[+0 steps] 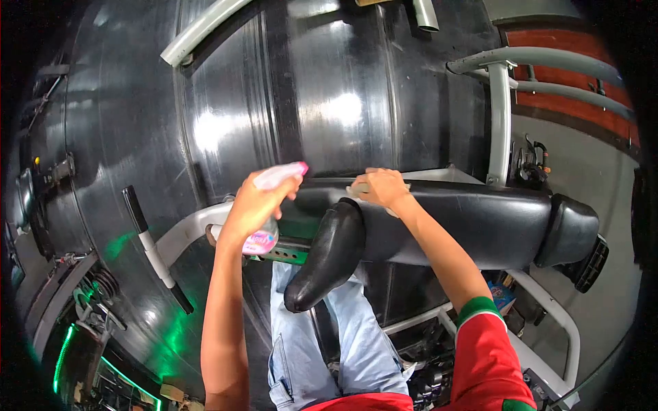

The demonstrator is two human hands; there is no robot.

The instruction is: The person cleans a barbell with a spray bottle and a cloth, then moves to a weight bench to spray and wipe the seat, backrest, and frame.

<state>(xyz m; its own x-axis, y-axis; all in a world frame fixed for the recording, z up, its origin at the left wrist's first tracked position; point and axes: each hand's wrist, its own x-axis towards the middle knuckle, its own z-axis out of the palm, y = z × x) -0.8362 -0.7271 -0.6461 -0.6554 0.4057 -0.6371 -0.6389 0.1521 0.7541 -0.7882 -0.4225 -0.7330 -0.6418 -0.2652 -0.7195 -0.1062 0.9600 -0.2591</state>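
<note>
My left hand (pixel 255 209) is wrapped round a spray bottle (pixel 261 241) with a white and pink spray head and a pink label. It holds the bottle over the near left end of the padded bench, its nozzle pointing right. My right hand (pixel 381 187) presses a pale cloth (pixel 358 189) onto the black bench pad (pixel 452 222), with fingers curled over it. Much of the cloth is hidden beneath the hand. Between my hands, a rounded black pad (pixel 330 253) juts from the bench toward my legs.
A grey frame with black handles (pixel 154 250) stands at left. Pale metal tubes (pixel 205 31) cross the dark floor (pixel 336 103) ahead. At right rise an upright post (pixel 500 123) and curved rails (pixel 548 61). A smaller pad (pixel 566 231) caps the bench's right end.
</note>
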